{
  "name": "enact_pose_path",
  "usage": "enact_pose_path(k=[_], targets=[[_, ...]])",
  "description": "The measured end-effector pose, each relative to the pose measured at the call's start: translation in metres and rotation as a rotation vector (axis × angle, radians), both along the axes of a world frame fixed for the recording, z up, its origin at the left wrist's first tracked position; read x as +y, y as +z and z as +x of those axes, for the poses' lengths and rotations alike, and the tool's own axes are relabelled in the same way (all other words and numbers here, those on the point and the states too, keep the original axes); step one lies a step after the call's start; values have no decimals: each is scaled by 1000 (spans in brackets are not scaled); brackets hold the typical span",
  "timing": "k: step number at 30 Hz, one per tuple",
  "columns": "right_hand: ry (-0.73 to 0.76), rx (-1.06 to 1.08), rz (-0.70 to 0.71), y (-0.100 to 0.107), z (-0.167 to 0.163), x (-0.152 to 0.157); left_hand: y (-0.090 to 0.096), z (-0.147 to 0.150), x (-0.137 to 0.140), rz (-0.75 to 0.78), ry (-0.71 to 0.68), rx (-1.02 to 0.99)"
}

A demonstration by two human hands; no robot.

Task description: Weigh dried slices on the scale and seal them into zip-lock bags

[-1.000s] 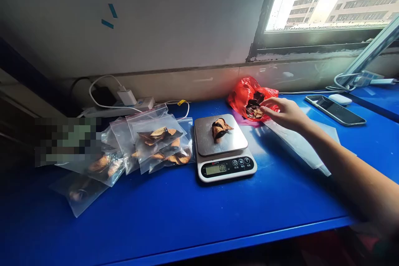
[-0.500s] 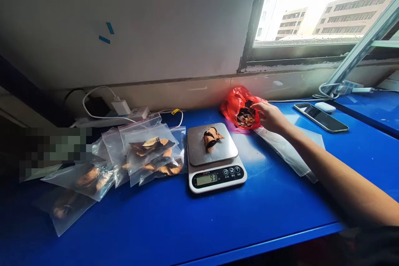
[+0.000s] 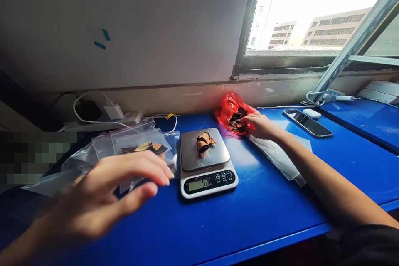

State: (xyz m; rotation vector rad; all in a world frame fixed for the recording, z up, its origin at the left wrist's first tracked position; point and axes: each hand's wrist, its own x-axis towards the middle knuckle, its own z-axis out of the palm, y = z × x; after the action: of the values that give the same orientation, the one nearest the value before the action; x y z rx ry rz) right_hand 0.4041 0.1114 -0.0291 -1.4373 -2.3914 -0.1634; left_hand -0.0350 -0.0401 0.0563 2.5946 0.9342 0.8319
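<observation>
My left hand [image 3: 106, 191] hangs in the air over the left part of the blue table, thumb and fingers apart with nothing between them. Behind it lie clear zip bags [image 3: 106, 141] holding brown dried peel, partly covered by the hand. My right hand [image 3: 260, 126] reaches to the mouth of a red plastic bag [image 3: 229, 106], fingertips bent in among dark dried peel [image 3: 237, 122]; what they pinch is hidden. Between my hands stands a white kitchen scale [image 3: 232, 185] with curled brown dried peel [image 3: 205, 143] on its steel plate. Its display [image 3: 198, 183] appears to read 9.2.
Flat clear plastic bags [image 3: 288, 158] lie under my right forearm. Farther right are a phone [image 3: 308, 124] and a white rounded case [image 3: 311, 113]. A power strip with a white charger [image 3: 114, 111] sits by the wall. A metal frame [image 3: 346, 45] slants before the window.
My left hand has come into view from the lower left. My right hand stays at the red bag, fingers a little deeper in. The display went from about 9.3 to 9.2.
</observation>
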Motion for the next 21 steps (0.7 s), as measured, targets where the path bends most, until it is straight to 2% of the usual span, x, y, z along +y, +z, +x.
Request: enact_pose_path(k=[1,5,7,11,13,17,21], targets=[[17,2,-11,-2,-1,0,1,8,9,-56,-20,-9],[24,52,-10,-8,0,2,-7,15,31,-148,210,-48],[2,84,14,-9,0,3,-13,10,33,-152,257,-49],[22,114,48,-5,-7,-2,-16,1,31,28,250,10],[69,113,47,-1,-12,-7,-16,1,31,112,189,76],[93,145,64,2,-21,-13,-18,4,35,116,110,175],[-41,238,130,-4,-19,-10,-25,7,39,103,103,161]])
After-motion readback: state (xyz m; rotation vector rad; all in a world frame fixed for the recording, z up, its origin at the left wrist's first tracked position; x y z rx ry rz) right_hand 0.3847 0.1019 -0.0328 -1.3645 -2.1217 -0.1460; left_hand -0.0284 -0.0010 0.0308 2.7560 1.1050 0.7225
